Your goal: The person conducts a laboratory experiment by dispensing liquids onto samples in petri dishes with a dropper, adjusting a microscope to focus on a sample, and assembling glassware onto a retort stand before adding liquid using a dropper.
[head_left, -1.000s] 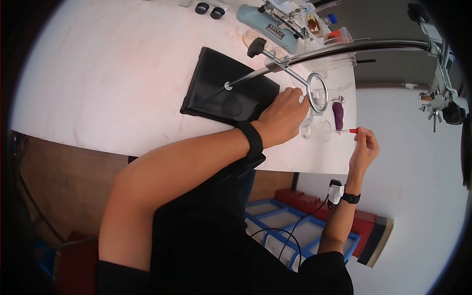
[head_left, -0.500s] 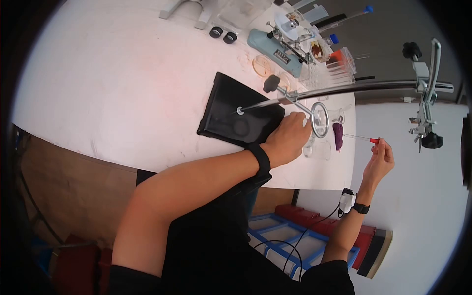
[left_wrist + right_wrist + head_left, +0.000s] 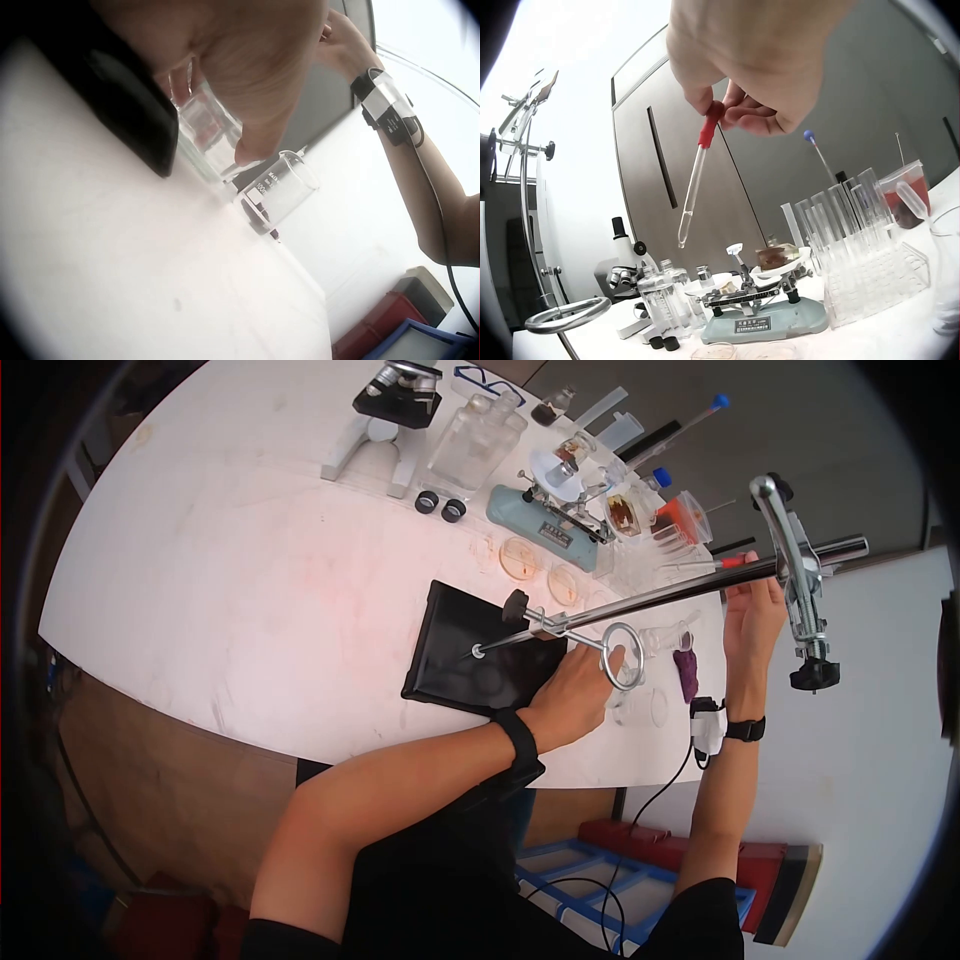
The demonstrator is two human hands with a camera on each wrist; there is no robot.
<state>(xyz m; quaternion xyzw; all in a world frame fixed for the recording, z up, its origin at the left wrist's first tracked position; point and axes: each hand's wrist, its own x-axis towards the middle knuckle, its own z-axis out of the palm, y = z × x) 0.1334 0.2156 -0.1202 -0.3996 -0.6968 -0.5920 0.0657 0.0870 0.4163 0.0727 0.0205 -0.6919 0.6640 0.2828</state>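
Note:
My right hand (image 3: 757,67) pinches a glass dropper (image 3: 694,187) by its red rubber bulb (image 3: 711,124), its tip hanging down with a little clear liquid near it. In the head view this hand is raised at the far side of the table, near the test tubes (image 3: 847,210). Down by the stand base, my left hand (image 3: 575,698) grips a clear glass vessel (image 3: 206,135), mostly covered by the fingers. Next to it stands a glass beaker (image 3: 281,191). A purple lumpy piece (image 3: 685,675) lies just beyond.
A ring stand with a black base (image 3: 470,660) and metal ring (image 3: 622,657) rises between my arms, its rod slanting across the right arm's side. Behind are a teal balance (image 3: 545,530), petri dishes (image 3: 520,558), glass bottles (image 3: 475,445), a microscope (image 3: 395,405) and an orange-red container (image 3: 682,518).
My right hand has carried the dropper from beside the beaker and purple piece to the far side, near the test tubes. The left hand keeps its place by the stand. The head view has shifted.

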